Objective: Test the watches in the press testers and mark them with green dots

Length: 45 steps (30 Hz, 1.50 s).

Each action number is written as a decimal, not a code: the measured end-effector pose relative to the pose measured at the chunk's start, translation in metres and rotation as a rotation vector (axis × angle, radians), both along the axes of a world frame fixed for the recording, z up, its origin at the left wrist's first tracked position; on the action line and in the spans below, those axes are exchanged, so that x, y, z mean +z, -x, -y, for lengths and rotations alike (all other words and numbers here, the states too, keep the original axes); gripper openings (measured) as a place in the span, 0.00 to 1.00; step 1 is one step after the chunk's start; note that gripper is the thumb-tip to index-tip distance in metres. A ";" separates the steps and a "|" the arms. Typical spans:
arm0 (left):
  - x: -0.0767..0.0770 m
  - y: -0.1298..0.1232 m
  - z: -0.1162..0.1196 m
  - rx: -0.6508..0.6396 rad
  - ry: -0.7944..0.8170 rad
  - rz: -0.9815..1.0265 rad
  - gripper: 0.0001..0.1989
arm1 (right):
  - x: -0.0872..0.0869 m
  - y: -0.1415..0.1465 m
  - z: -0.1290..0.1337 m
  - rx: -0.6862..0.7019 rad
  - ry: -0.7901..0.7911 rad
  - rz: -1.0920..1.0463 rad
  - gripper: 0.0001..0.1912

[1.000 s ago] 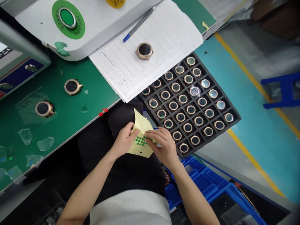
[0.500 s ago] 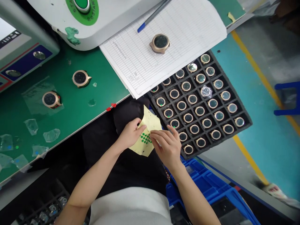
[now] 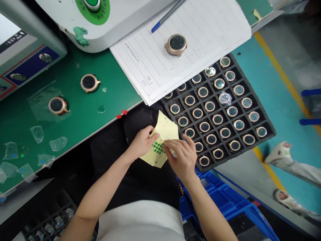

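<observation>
My left hand (image 3: 141, 142) grips a pale yellow sheet of round green stickers (image 3: 167, 127) by its left edge, thumb on top, above my lap. My right hand (image 3: 182, 155) is over the sheet's right side, thumb and fingertips pinched together beside the rows of green dots. Whatever lies between those fingertips is too small to make out. Just right of that hand, a black foam tray (image 3: 269, 132) holds many rose-gold watch cases in separate cells; a few carry a green dot on the glass.
On the green bench (image 3: 82, 110) lie two watch cases, clear film scraps (image 3: 58, 144) and red bits. Printed forms (image 3: 213, 30) overlap the tray, bearing a pen (image 3: 168, 16) and a watch case (image 3: 177, 44). A white machine (image 3: 105, 36) stands behind. A person's feet (image 3: 281, 152) show at right.
Both hands keep their hold at the sheet, with the fingertips barely shifted. The view has moved slightly. A person's feet and trouser legs have come further into view on the right.
</observation>
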State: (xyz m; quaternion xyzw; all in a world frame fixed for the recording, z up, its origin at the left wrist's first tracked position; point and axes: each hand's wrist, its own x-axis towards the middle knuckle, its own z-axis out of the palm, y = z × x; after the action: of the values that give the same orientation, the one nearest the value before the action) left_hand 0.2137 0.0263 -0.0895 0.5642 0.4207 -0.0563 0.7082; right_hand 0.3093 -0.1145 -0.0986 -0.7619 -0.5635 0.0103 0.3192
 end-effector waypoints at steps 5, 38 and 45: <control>0.000 -0.001 -0.001 0.026 0.034 0.016 0.10 | -0.003 0.005 -0.001 -0.005 0.004 0.014 0.08; 0.001 -0.006 0.003 0.039 0.113 0.056 0.12 | -0.031 -0.036 0.061 -0.639 0.032 -0.499 0.15; 0.003 -0.005 0.001 -0.002 0.049 0.047 0.10 | 0.010 -0.008 0.001 0.023 0.024 -0.266 0.04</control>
State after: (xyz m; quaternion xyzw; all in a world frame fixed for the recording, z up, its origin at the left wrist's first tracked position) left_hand 0.2184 0.0249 -0.0860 0.5483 0.4020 -0.0541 0.7313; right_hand 0.3168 -0.1154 -0.0890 -0.7509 -0.5249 0.1218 0.3819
